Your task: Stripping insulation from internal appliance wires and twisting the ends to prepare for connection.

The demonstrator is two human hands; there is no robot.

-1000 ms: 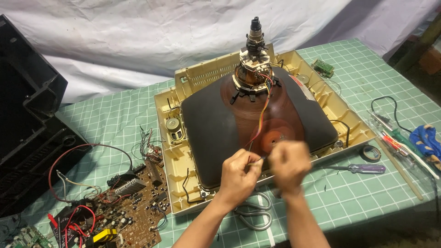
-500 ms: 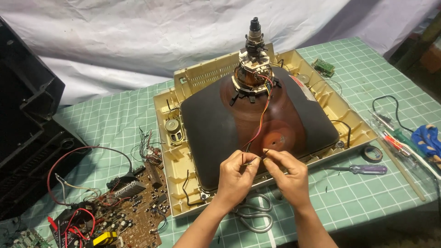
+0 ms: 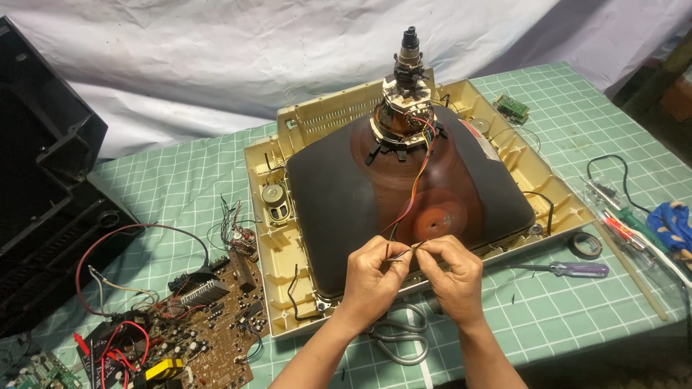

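A dark picture tube [image 3: 339, 194] lies face down in a cream plastic front frame [image 3: 263, 216], its neck with the copper yoke [image 3: 404, 119] pointing up. Thin coloured wires [image 3: 417, 187] run from the yoke down the tube to my hands. My left hand [image 3: 371, 277] and my right hand [image 3: 450, 274] meet at the near edge of the tube, both pinching the loose wire ends between thumb and fingers. A pair of scissors [image 3: 396, 338] lies on the mat just below my wrists.
A circuit board [image 3: 194, 328] with red and black leads lies at the near left, a black back cover [image 3: 43, 187] beyond it. To the right lie a purple-handled screwdriver [image 3: 569, 269], a tape roll [image 3: 585, 245] and more hand tools [image 3: 634, 230]. A small green board [image 3: 512, 108] sits far right.
My hands have come closer together on the wire ends and shifted slightly down towards the near rim of the tube. The tube and frame have not moved.
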